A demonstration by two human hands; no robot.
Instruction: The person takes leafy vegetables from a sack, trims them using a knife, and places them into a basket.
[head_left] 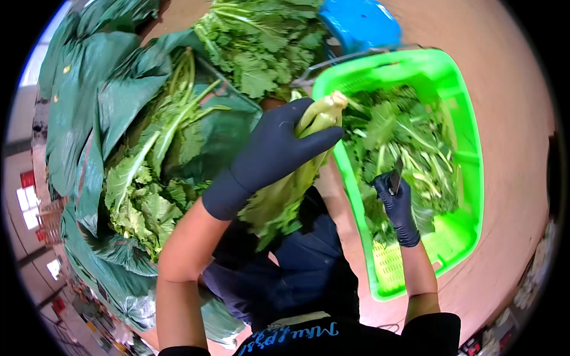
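Observation:
A bunch of leafy greens [320, 121] is gripped in my black-gloved left hand [285, 145], its pale cut stem end up and its leaves hanging down over my lap. My right hand [396, 204], also in a black glove, is closed around a knife [396, 173] whose dark blade points up. That hand is over the bright green plastic basket [475, 172], in which cut leaves and stems [415, 136] lie. The knife's handle is hidden in my fingers.
To the left, an open green sack [77, 124] holds more leafy greens [139, 196]. A pile of greens [261, 47] lies beyond my left hand, beside a blue object [362, 25]. Brown floor [510, 118] extends right of the basket.

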